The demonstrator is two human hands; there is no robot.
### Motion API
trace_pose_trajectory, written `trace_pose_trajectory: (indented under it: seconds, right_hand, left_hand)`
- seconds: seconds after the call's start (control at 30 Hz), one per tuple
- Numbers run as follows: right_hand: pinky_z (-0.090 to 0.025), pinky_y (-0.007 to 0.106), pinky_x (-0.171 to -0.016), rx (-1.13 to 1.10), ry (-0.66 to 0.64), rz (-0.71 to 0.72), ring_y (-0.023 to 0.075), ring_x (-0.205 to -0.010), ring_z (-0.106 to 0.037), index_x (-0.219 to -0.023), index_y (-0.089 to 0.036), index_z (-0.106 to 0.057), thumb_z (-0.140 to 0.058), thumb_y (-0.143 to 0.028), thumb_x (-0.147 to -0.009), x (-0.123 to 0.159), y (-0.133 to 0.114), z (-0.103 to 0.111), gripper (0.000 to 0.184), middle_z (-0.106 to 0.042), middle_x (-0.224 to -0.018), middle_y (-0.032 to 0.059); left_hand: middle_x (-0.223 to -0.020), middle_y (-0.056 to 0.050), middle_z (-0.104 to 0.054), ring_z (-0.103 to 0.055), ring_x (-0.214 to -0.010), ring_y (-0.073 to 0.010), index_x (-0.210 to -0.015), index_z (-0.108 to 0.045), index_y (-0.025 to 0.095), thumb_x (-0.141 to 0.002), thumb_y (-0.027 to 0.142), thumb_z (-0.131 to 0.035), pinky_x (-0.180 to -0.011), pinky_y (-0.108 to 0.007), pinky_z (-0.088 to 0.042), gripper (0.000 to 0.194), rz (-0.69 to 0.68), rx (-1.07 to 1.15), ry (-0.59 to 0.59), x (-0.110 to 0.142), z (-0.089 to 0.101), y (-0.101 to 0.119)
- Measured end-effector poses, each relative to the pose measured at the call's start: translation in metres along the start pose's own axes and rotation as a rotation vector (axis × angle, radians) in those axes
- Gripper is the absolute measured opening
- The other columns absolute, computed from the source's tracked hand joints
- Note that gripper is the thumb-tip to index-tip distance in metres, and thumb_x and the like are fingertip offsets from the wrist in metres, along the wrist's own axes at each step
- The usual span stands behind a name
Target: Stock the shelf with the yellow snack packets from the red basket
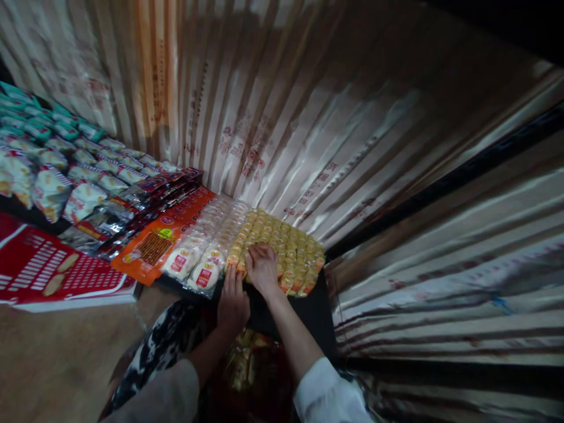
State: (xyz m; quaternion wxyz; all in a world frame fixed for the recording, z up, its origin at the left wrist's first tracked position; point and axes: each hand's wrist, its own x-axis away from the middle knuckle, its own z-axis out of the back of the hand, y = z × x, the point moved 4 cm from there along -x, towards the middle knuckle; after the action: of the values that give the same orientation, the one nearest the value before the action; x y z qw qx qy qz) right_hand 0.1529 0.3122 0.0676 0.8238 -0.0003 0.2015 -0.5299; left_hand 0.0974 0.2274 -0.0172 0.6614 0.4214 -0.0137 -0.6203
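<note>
Rows of small yellow-wrapped snack packets (286, 244) stand close together at the right end of a black shelf (315, 311). My left hand (234, 302) is at the front edge of these rows, its fingers stretched forward against the front packet of the leftmost row. My right hand (263, 267) lies just to the right and farther in, fingers bent down over a yellow packet; the fingertips are partly hidden. Left of the yellow rows are two rows of clear-wrapped round white crackers (205, 273). Beside those lies an orange snack bag (152, 247) with brown sticks pictured on it.
Dark shiny snack bags (127, 208), white bags (86, 197) and teal packets (37, 126) continue along the shelf to the left. A red and white box (57, 270) is at the lower left. Pleated printed sheeting (264, 117) rises behind the shelf; a dark bar (440, 176) crosses it.
</note>
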Motion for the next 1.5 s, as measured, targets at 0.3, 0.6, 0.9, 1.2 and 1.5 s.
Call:
trace_pose_trajectory:
  seconds: [0.3, 0.6, 0.9, 1.2, 1.5]
  right_hand:
    - [-0.028, 0.039, -0.098, -0.036, 0.053, -0.014, 0.0231, -0.116, -0.043, -0.111, -0.019, -0.063, -0.036, -0.034, -0.093, -0.014, 0.022, 0.003, 0.036, -0.063, -0.116, 0.0042]
    - [-0.029, 0.04, -0.096, 0.029, -0.097, 0.003, 0.0237, -0.113, -0.043, -0.092, -0.022, -0.066, -0.037, -0.033, -0.093, -0.045, 0.022, -0.008, 0.031, -0.068, -0.1, 0.0025]
    - [-0.026, 0.044, -0.098, 0.034, -0.128, -0.019, 0.0234, -0.116, -0.042, -0.089, -0.02, -0.067, -0.03, -0.038, -0.094, -0.074, 0.038, -0.015, 0.041, -0.068, -0.098, 0.0057]
    - [-0.022, 0.044, -0.1, 0.027, -0.059, -0.098, 0.0231, -0.123, -0.036, -0.103, -0.023, -0.063, -0.028, -0.038, -0.095, -0.084, 0.056, -0.013, 0.038, -0.065, -0.11, 0.0036]
    - [-0.024, 0.044, -0.099, 0.027, -0.126, -0.047, 0.0244, -0.117, -0.041, -0.091, -0.022, -0.065, -0.03, -0.042, -0.094, -0.102, 0.061, -0.028, 0.041, -0.067, -0.102, 0.0025]
  left_hand:
    - [-0.142, -0.023, -0.032, -0.022, -0.136, -0.0295, -0.13, -0.038, 0.002, -0.081, 0.011, -0.04, -0.104, -0.048, -0.036, 0.049, 0.019, -0.047, -0.01, 0.003, -0.005, -0.001]
    - [-0.144, -0.023, -0.029, -0.02, -0.137, -0.028, -0.135, -0.03, 0.002, -0.087, 0.017, -0.037, -0.105, -0.047, -0.035, 0.051, -0.049, -0.042, 0.057, 0.006, -0.006, -0.001]
    - [-0.143, -0.023, -0.03, -0.022, -0.136, -0.0279, -0.137, -0.027, 0.003, -0.087, 0.015, -0.038, -0.104, -0.045, -0.036, 0.052, -0.06, -0.087, 0.056, 0.005, -0.005, 0.002]
    - [-0.145, -0.02, -0.029, -0.023, -0.136, -0.0282, -0.139, -0.025, 0.007, -0.086, 0.014, -0.038, -0.103, -0.047, -0.037, 0.055, -0.044, -0.082, 0.03, 0.003, -0.004, 0.003]
    - [-0.144, -0.019, -0.032, -0.025, -0.136, -0.0278, -0.136, -0.032, 0.007, -0.084, 0.014, -0.039, -0.104, -0.046, -0.036, 0.052, -0.011, -0.092, -0.017, 0.0, -0.004, 0.003]
